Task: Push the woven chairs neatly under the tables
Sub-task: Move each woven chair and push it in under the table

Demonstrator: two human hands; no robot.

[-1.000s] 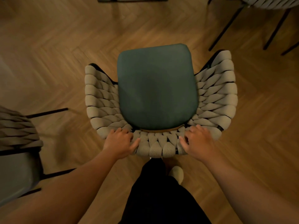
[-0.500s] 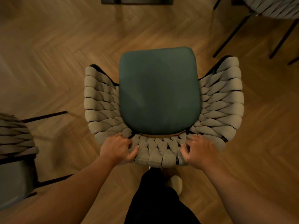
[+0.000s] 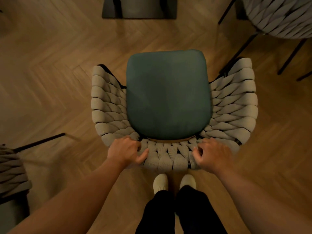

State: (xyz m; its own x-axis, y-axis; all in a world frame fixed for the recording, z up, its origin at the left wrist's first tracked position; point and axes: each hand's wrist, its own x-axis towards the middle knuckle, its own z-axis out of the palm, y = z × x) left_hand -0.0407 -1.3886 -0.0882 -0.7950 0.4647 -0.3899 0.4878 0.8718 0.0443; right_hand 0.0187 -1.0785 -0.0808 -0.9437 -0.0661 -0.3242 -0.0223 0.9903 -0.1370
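A woven chair with thick beige rope weave and a dark green seat cushion stands on the wooden floor right in front of me, seen from above. My left hand grips the top of the backrest on its left side. My right hand grips the backrest top on the right, fingers curled over the weave. A dark table base sits on the floor ahead of the chair at the top edge. The tabletop is out of view.
Another woven chair with thin black legs stands at the top right, close to my chair's right arm. A third woven chair stands at the left edge. My two feet in light shoes are just behind the backrest.
The chair and the table base sit lower in view than before. Both my feet now stand together behind the backrest. My hands keep their hold on the backrest.
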